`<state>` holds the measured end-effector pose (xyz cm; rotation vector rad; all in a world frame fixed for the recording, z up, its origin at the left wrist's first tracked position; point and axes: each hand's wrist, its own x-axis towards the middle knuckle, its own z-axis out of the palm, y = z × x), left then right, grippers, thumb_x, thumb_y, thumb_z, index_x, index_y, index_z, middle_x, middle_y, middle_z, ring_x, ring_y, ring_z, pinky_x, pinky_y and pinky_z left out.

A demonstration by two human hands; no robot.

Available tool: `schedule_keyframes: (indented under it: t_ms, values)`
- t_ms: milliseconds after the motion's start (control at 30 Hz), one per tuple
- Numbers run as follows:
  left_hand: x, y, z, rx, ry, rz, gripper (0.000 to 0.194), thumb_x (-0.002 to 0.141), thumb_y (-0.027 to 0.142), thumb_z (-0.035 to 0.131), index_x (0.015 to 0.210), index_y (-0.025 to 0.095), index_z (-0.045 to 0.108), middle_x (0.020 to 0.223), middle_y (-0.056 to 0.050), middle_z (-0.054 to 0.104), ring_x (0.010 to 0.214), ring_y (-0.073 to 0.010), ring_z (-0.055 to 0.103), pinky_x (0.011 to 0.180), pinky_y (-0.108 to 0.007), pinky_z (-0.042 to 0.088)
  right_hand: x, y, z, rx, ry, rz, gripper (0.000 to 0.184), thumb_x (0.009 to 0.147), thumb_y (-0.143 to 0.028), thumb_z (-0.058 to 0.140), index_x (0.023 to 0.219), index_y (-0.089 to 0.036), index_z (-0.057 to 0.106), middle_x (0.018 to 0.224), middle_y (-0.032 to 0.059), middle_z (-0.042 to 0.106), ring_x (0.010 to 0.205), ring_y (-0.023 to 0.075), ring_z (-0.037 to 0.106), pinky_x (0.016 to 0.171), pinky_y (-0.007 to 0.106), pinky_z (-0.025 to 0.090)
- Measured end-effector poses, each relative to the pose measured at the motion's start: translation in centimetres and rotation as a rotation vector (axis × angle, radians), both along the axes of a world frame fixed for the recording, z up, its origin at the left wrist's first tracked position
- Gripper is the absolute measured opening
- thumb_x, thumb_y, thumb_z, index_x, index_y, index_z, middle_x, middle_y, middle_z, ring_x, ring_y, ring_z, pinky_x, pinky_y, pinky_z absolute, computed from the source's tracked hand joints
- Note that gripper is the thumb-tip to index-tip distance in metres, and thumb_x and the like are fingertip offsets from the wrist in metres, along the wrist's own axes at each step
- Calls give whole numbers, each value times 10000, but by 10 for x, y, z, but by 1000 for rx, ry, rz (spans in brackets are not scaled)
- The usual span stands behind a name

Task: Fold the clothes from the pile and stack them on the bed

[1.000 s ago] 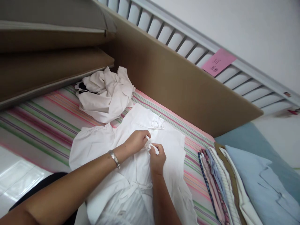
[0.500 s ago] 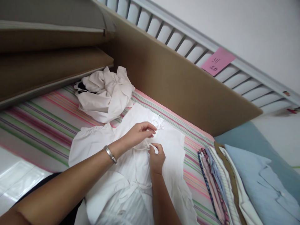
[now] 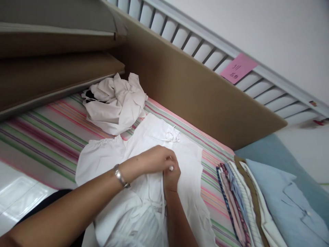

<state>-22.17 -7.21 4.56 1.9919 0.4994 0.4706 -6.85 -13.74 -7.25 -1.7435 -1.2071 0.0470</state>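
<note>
A white blouse-like garment [image 3: 189,164] lies spread on the striped sheet, with gathered edges and thin ties. My left hand [image 3: 158,159], a silver bangle [image 3: 120,176] at its wrist, is closed and meets my right hand above the garment's middle. Fingers curled, my right hand [image 3: 172,178] pinches a white fabric tie [image 3: 162,192], part of which hangs down past it. A small white end shows between the two hands. The left fingertips are partly hidden, but they press at the same tie. Another looped tie [image 3: 169,136] lies just beyond the hands.
A crumpled off-white cloth [image 3: 115,103] lies at the back left. At the right are a row of folded clothes [image 3: 246,199] and a light blue pillow-like item [image 3: 288,195]. A brown board [image 3: 190,89] stands behind, and brown panels [image 3: 59,72] sit at the left.
My left hand has come down from above the garment, its fingers closing against my right hand at the tie. A length of tie now hangs along the right wrist.
</note>
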Motion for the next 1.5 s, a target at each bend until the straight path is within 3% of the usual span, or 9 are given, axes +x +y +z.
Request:
schedule_keyframes:
  t_ms: [100, 167, 267, 433, 700, 833, 967, 1200, 1500]
  values:
    - [27, 31, -63, -14, 106, 281, 267, 767, 139, 497, 951, 142, 691, 911, -65, 700, 780, -167, 602, 723, -261, 447, -1, 0, 0, 0, 87, -27, 158, 774, -319, 511, 781, -191, 603, 716, 6, 618, 686, 169, 559, 664, 289, 440]
    - [37, 45, -92, -114, 82, 234, 298, 751, 171, 514, 998, 141, 678, 903, -54, 692, 759, -153, 596, 692, -241, 447, -2, 0, 0, -9, 134, -33, 137, 761, -301, 524, 778, -192, 605, 710, 3, 616, 682, 167, 556, 662, 287, 436]
    - [43, 59, -108, -244, 32, -14, 309, 713, 186, 532, 977, 151, 689, 841, -19, 682, 722, -126, 582, 651, -207, 432, -2, 0, 0, -20, 154, -17, 129, 759, -282, 524, 793, -192, 610, 732, 5, 621, 692, 165, 557, 671, 284, 435]
    - [45, 70, -102, -291, 174, -189, 250, 628, 152, 561, 836, 158, 700, 676, 29, 638, 603, -96, 520, 573, -192, 390, -4, 1, 2, -6, 150, -20, 113, 763, -250, 531, 790, -186, 620, 770, 10, 631, 745, 165, 569, 729, 287, 439]
    - [49, 56, -96, -109, 148, 56, 217, 679, 176, 505, 813, 145, 673, 706, -2, 646, 627, -118, 554, 540, -192, 408, -5, -5, 8, -31, 128, 54, 224, 810, -296, 531, 963, -194, 658, 944, 50, 637, 898, 180, 581, 827, 323, 446]
    - [50, 54, -93, -19, 122, 128, 224, 678, 140, 488, 805, 150, 672, 724, -9, 656, 662, -129, 579, 582, -202, 433, -3, -16, 8, -29, 205, 54, 340, 845, -396, 490, 1058, -190, 657, 993, 73, 607, 724, 143, 592, 695, 301, 479]
    - [51, 53, -86, 110, 139, 199, 240, 660, 83, 480, 771, 156, 679, 706, -12, 657, 672, -141, 576, 622, -221, 442, -8, -25, 8, -25, 265, -12, 320, 819, -409, 530, 978, -172, 674, 862, 37, 603, 566, 106, 541, 618, 277, 466]
    - [62, 60, -80, 320, 188, 299, 284, 709, 43, 452, 839, 133, 687, 877, -73, 675, 794, -177, 592, 757, -272, 452, -18, -38, 3, -35, 293, -50, 251, 777, -398, 569, 813, -163, 650, 671, 4, 589, 587, 128, 506, 588, 250, 420]
    - [75, 76, -87, 421, 250, 305, 290, 765, 57, 440, 894, 129, 690, 937, -87, 667, 857, -184, 601, 811, -278, 449, -23, -49, 7, -135, 167, 27, 232, 814, -359, 523, 815, -169, 656, 704, 9, 589, 621, 133, 493, 614, 256, 397]
